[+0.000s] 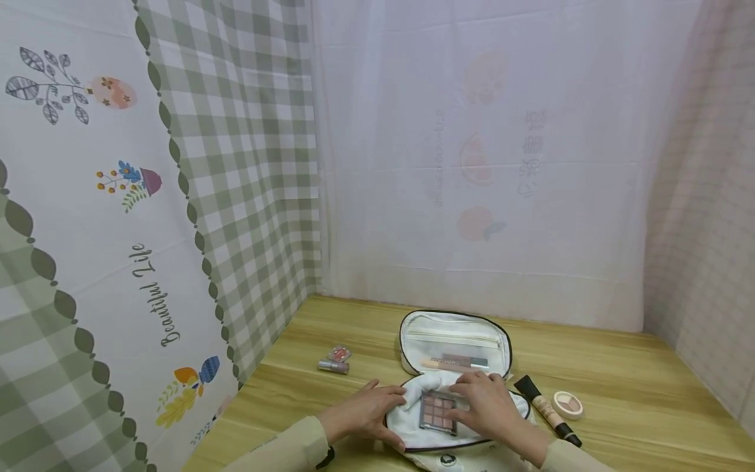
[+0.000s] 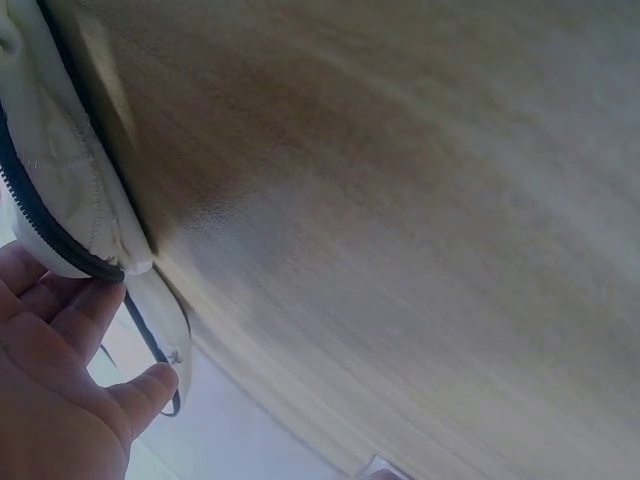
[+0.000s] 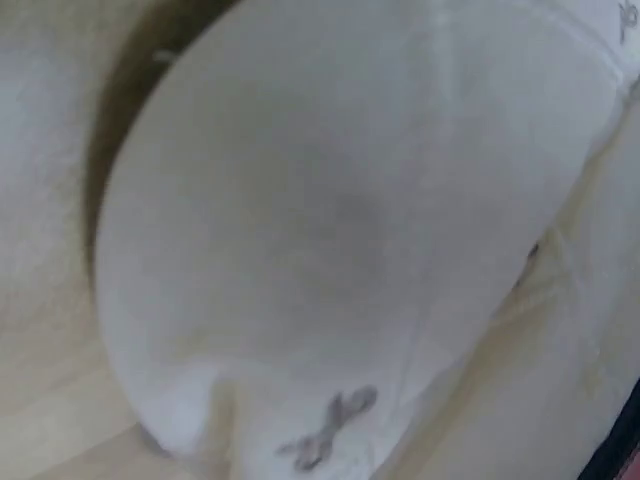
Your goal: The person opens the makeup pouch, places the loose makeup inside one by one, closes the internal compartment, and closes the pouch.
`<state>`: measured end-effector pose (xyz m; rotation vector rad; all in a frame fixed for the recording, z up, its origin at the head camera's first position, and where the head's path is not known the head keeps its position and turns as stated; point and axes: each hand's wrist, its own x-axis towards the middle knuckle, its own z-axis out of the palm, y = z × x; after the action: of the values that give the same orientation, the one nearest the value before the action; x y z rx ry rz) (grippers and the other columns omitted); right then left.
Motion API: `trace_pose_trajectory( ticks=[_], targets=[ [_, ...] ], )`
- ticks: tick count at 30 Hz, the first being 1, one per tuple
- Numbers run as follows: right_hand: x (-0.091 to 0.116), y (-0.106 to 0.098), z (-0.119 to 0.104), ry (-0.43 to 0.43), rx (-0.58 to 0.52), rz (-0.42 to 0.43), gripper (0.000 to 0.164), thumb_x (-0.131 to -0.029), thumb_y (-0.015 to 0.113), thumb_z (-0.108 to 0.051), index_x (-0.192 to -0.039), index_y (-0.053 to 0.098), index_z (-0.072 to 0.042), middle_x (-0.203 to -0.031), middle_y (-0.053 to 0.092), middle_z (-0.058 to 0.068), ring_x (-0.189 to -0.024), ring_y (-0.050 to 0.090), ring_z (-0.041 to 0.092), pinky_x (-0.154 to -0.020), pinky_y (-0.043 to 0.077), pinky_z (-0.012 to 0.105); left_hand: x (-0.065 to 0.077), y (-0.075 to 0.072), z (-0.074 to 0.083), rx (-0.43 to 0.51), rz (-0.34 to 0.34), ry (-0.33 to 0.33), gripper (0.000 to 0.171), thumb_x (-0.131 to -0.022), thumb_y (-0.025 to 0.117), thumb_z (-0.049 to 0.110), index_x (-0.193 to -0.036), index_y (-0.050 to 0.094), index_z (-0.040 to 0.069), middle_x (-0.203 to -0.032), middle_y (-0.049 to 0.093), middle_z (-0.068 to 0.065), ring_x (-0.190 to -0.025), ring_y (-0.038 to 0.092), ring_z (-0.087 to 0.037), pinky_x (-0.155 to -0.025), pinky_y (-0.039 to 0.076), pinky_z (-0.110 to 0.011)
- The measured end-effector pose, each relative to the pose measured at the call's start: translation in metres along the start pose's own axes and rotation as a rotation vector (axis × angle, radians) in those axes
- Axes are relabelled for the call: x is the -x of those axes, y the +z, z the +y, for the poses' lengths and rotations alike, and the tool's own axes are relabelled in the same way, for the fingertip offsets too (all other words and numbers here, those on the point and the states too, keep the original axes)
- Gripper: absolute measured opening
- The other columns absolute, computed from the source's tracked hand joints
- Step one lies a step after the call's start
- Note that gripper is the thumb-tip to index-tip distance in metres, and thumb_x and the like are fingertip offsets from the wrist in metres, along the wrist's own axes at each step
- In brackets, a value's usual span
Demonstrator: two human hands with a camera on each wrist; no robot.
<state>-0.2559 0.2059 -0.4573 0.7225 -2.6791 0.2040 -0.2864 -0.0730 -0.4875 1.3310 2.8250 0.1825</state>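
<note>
One open bag [image 1: 472, 457] is holding one palette [image 1: 436, 414]. The left hand [image 1: 368, 412], thumb and fingers spread apart, is touching the bag; the right hand [image 1: 486, 406], also spread, is resting inside beside the palette. One tube [image 1: 548, 410] and one compact [image 1: 568, 404] are lying rightward, one lipstick [image 1: 333, 366] and one small case [image 1: 339, 354] leftward.

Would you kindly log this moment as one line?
left hand: touching open pouch | right hand: at palette | palette: inside pouch
</note>
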Motion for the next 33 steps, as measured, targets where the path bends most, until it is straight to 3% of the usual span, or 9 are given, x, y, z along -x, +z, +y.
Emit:
trace_pose_trajectory(
  ticks=[5,18,25,33],
  targets=[
    [0.002,-0.003,0.006,0.014,-0.003,0.022,0.044,-0.074,0.082,-0.05,-0.102,0.077,-0.017,-0.103,0.068,-0.002,-0.099,0.062,0.023,-0.081,0.045,0.052,0.001,0.001,-0.001,0.0,0.001,-0.005,0.083,-0.076,0.071,0.069,-0.136,0.058,0.014,-0.149,0.047,0.0,-0.135,0.044,-0.012,-0.111,0.031,-0.053],
    [0.002,-0.018,0.03,0.107,-0.056,0.036,0.039,-0.079,0.081,-0.038,-0.109,0.076,-0.014,-0.107,0.069,0.002,-0.1,0.063,0.028,-0.082,0.042,0.054,0.0,0.0,-0.002,-0.004,0.002,-0.011,0.083,-0.076,0.071,0.069,-0.136,0.058,0.014,-0.148,0.048,0.0,-0.134,0.046,-0.013,-0.111,0.032,-0.053],
    [0.009,-0.032,0.055,0.168,-0.087,0.082,0.037,-0.081,0.081,-0.033,-0.11,0.075,-0.011,-0.107,0.07,0.006,-0.1,0.064,0.033,-0.081,0.04,0.056,0.001,-0.002,-0.001,-0.01,0.0,-0.011,0.082,-0.076,0.072,0.068,-0.135,0.059,0.014,-0.148,0.049,0.0,-0.133,0.046,-0.012,-0.11,0.032,-0.053],
    [0.028,-0.039,0.096,0.266,-0.093,0.061,0.042,-0.082,0.079,-0.037,-0.112,0.074,-0.008,-0.113,0.069,0.014,-0.102,0.064,0.04,-0.078,0.037,0.06,0.0,-0.002,0.0,-0.018,-0.001,-0.009,0.082,-0.075,0.072,0.069,-0.135,0.059,0.013,-0.147,0.049,0.0,-0.134,0.045,-0.011,-0.111,0.032,-0.053]
  ],
)
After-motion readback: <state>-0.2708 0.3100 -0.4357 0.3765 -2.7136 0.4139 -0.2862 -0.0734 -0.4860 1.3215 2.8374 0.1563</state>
